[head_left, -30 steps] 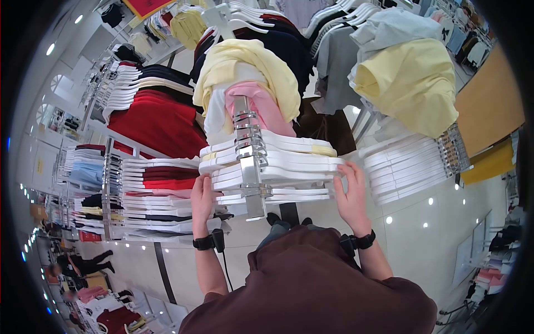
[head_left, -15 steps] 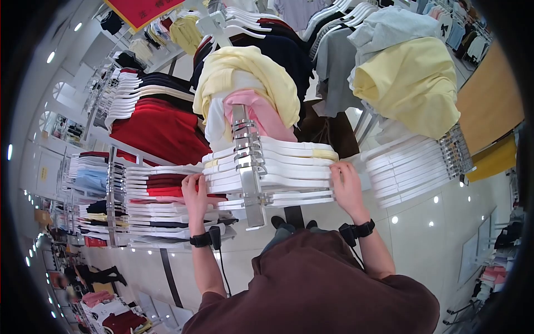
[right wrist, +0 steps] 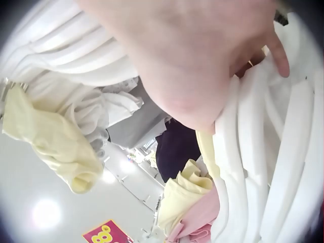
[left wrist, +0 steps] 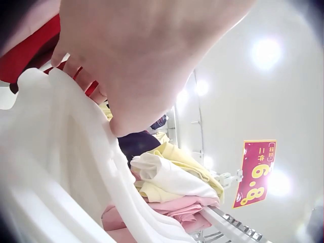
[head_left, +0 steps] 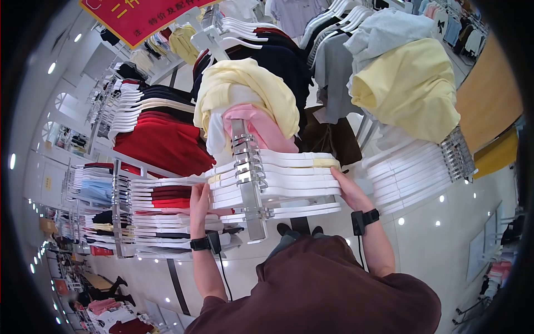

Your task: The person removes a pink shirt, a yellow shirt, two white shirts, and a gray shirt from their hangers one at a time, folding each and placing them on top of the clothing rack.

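A row of white hangers [head_left: 303, 183] with white garments hangs from a metal rail [head_left: 248, 183] in front of me. At the row's left end my left hand [head_left: 199, 207] holds the hanger ends; in the left wrist view its fingertips [left wrist: 83, 78] reach over a white hanger edge. My right hand [head_left: 354, 193] holds the opposite ends, its fingers going behind them. One fingertip [right wrist: 282, 68] shows between the white hangers in the right wrist view; the other fingers are partly hidden. Pink [head_left: 261, 127] and yellow [head_left: 250, 75] clothes lie draped over the rail beyond the hangers.
Racks with red garments [head_left: 161, 139] and dark red ones [head_left: 172, 192] stand at left. To the right, another row of white hangers [head_left: 409, 175] hangs below a yellow garment [head_left: 411, 89]. A red sign [head_left: 142, 19] hangs at the top. A person [head_left: 105, 292] is far off at lower left.
My right hand's fingers have gone from spread at the hanger ends to behind them. The left hand stays at the left ends. The head view has shifted, showing more of the red sign.
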Demonstrator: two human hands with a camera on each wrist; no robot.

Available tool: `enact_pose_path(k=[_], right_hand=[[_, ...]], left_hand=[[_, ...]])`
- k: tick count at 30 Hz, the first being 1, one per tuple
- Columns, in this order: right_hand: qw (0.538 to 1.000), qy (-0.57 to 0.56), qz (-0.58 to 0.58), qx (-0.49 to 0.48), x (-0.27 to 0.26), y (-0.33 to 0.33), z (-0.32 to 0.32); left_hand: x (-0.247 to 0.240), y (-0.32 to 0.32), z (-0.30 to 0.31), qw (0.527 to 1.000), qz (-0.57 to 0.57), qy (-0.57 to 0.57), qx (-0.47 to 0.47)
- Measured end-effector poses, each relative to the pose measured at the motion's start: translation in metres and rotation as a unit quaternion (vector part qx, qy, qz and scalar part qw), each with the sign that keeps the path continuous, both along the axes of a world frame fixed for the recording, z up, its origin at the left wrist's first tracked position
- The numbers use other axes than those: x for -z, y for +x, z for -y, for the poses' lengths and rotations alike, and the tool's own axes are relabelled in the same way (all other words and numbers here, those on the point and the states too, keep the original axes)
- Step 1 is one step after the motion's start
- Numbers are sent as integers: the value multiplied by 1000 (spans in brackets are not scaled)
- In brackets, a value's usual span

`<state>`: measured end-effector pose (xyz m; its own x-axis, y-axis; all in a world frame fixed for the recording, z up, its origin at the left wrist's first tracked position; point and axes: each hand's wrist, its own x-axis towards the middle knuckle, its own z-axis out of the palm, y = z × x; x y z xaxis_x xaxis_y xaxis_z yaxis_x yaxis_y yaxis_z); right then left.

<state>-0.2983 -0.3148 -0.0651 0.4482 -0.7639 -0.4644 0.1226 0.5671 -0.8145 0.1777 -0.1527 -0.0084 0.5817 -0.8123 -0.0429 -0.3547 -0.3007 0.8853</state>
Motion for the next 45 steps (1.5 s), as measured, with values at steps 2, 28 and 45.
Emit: enact_pose_path(k=[2, 28, 45], right_hand=[[998, 30, 57, -17, 4, -1, 0], [955, 214, 204, 3, 196, 2, -47], [928, 87, -165, -322, 24, -133, -148]], left_hand=[[-11, -4, -1, 997, -40, 58, 26], [183, 21, -97, 963, -254, 80, 47], [95, -105, -204, 837, -363, 261, 317]])
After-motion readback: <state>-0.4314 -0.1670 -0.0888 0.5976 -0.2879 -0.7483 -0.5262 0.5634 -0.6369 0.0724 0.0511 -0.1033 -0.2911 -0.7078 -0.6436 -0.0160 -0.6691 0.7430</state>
